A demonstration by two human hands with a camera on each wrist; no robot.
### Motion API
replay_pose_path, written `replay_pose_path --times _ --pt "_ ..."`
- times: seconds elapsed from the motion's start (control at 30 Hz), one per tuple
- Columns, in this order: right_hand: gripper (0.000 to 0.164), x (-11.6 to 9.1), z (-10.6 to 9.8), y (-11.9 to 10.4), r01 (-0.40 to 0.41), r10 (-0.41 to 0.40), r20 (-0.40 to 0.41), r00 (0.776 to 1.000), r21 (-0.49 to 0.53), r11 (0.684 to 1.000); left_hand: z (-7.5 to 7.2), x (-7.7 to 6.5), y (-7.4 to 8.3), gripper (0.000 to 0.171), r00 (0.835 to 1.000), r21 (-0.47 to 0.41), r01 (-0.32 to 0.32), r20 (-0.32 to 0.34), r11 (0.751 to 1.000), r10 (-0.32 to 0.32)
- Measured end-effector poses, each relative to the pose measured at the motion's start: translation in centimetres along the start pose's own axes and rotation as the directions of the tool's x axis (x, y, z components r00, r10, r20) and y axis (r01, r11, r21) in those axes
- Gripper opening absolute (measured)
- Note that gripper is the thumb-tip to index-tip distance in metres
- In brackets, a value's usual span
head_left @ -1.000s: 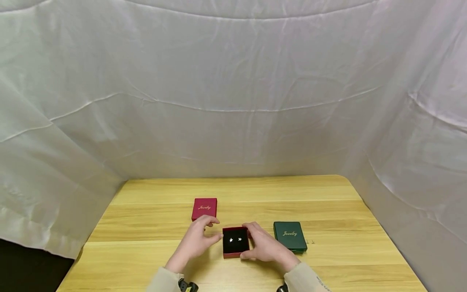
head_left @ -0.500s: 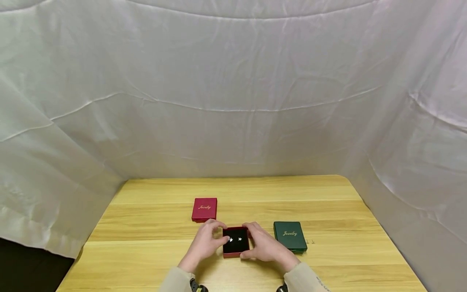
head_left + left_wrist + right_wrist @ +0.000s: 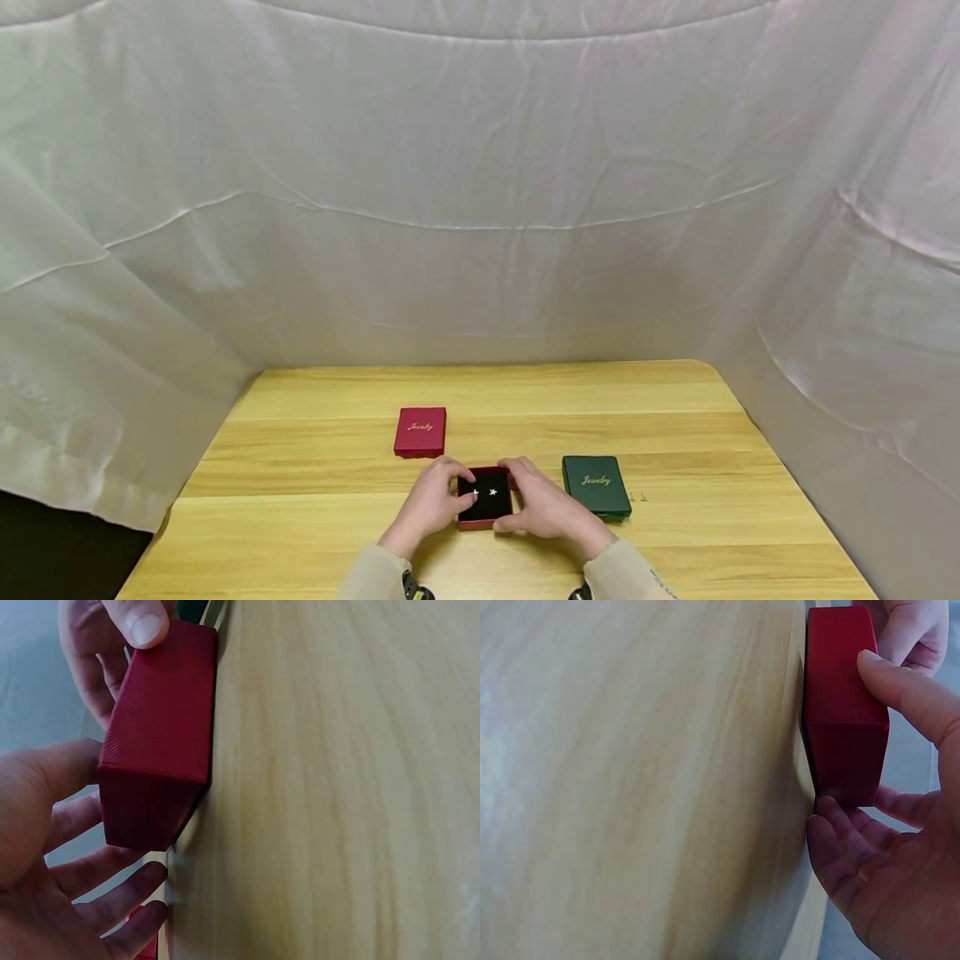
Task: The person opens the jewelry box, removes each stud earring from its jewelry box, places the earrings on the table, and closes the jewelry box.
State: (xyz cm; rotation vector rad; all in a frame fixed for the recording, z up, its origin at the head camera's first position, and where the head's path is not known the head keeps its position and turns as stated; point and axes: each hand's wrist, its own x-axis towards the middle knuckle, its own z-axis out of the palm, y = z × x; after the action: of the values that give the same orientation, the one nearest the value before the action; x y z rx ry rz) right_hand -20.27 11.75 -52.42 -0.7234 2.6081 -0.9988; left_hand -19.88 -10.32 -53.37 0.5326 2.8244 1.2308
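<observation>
An open red jewelry box with a black insert rests on the wooden table in front of the person. Two small star-shaped earrings sit in the insert; the right star shows fully, the left star is partly covered by the left thumb. My left hand reaches over the box's left rim, thumb and index finger apart on either side of the left star. The right hand grips the box's right side, its thumb on the near wall and fingers round the side.
A crimson box marked Jewelry lies farther back on the left. To the right stands a dark green jewelry box, with two tiny pin-like pieces beside it. White fabric hangs behind the table.
My left hand has moved right and slightly toward the person, from beside the box to over its left rim, thumb at the left star. The right hand and the box have stayed put.
</observation>
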Motion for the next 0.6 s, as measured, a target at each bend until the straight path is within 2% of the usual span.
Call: replay_pose_path --times 0.4,0.6 --pt "0.090 0.02 0.05 0.03 -0.007 0.007 0.002 1.000 -0.013 1.000 0.23 0.34 -0.07 0.011 1.000 0.055 0.009 0.010 0.998 -0.010" --pt "0.090 0.04 0.13 0.15 0.001 -0.001 0.000 1.000 -0.012 1.000 0.25 0.25 0.00 0.007 1.000 0.053 0.013 0.015 0.999 -0.014"
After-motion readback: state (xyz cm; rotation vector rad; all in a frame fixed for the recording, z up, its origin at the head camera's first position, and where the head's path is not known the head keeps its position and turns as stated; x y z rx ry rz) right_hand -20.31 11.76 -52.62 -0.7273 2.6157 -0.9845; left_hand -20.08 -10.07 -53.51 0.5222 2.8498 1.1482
